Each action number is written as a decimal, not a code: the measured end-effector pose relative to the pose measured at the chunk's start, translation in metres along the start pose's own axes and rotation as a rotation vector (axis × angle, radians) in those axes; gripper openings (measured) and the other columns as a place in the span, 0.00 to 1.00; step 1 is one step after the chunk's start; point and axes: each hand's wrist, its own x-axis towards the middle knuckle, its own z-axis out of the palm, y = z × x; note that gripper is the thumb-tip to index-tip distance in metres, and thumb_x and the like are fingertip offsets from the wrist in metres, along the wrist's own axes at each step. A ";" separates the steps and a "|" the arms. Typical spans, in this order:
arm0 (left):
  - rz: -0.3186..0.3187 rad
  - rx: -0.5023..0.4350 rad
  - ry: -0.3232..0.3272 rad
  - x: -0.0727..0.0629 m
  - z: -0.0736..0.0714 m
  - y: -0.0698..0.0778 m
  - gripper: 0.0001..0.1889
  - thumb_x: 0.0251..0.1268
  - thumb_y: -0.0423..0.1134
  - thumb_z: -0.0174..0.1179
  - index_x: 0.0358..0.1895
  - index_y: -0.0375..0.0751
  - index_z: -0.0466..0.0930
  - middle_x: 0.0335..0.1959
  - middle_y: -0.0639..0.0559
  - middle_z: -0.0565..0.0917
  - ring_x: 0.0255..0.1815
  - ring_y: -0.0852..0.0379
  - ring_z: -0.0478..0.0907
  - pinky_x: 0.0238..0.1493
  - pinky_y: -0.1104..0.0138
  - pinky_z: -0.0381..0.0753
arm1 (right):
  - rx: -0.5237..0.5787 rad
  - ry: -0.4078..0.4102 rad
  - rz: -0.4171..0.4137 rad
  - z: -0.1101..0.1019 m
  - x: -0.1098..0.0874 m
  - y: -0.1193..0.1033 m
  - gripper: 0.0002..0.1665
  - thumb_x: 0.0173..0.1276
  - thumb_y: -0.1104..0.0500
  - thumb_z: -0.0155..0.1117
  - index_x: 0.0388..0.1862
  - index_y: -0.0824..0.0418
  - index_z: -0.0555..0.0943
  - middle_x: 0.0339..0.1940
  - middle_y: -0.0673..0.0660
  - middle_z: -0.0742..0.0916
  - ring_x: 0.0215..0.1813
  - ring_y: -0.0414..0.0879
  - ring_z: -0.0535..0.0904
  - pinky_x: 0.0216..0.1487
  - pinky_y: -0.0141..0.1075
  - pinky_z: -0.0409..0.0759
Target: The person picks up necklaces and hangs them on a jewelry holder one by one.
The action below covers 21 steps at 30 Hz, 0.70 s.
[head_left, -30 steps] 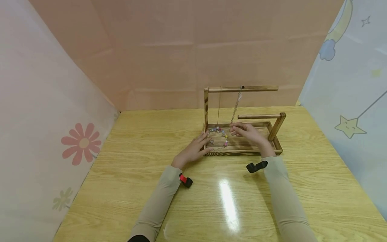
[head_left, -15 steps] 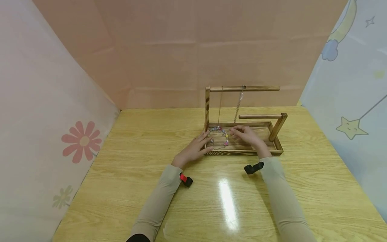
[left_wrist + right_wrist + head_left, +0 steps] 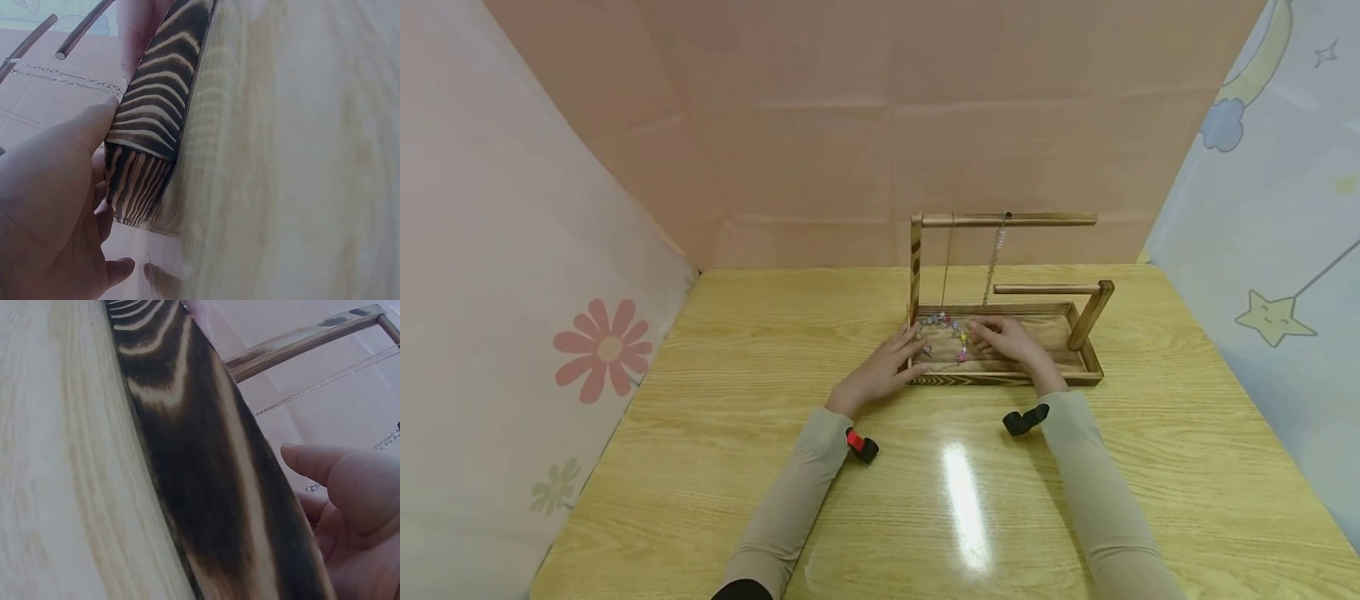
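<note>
Hands [image 3: 877, 372], two; bead loop [image 3: 964, 338], one.

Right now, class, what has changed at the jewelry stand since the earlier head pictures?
The right hand has moved down and slightly left in the head view, towards the beaded bracelet. The hanging silver chain, whose lower end met the hand, now shows apart from it, less slanted; whether it was gripped is unclear. The left hand stays at the left end of the wooden jewelry stand; the bracelet lies as before.
</note>
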 end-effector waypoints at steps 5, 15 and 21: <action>-0.001 0.002 -0.002 0.000 0.000 0.000 0.31 0.72 0.57 0.41 0.72 0.46 0.53 0.76 0.51 0.40 0.76 0.52 0.31 0.70 0.43 0.42 | -0.049 0.031 0.005 0.001 0.010 0.017 0.27 0.73 0.50 0.48 0.60 0.70 0.71 0.49 0.70 0.81 0.46 0.58 0.80 0.43 0.43 0.81; 0.003 0.006 0.004 0.000 0.000 0.001 0.32 0.71 0.57 0.40 0.72 0.46 0.53 0.76 0.51 0.40 0.76 0.52 0.32 0.70 0.43 0.43 | -0.149 0.082 -0.020 0.008 0.014 0.027 0.26 0.71 0.47 0.52 0.52 0.69 0.77 0.45 0.67 0.84 0.42 0.55 0.82 0.39 0.41 0.81; 0.006 0.006 0.010 -0.001 -0.001 0.002 0.32 0.72 0.57 0.41 0.73 0.45 0.53 0.76 0.51 0.41 0.76 0.51 0.33 0.70 0.44 0.43 | -0.203 0.112 -0.126 0.009 0.014 0.029 0.31 0.67 0.41 0.55 0.46 0.68 0.80 0.36 0.62 0.85 0.33 0.51 0.81 0.32 0.42 0.79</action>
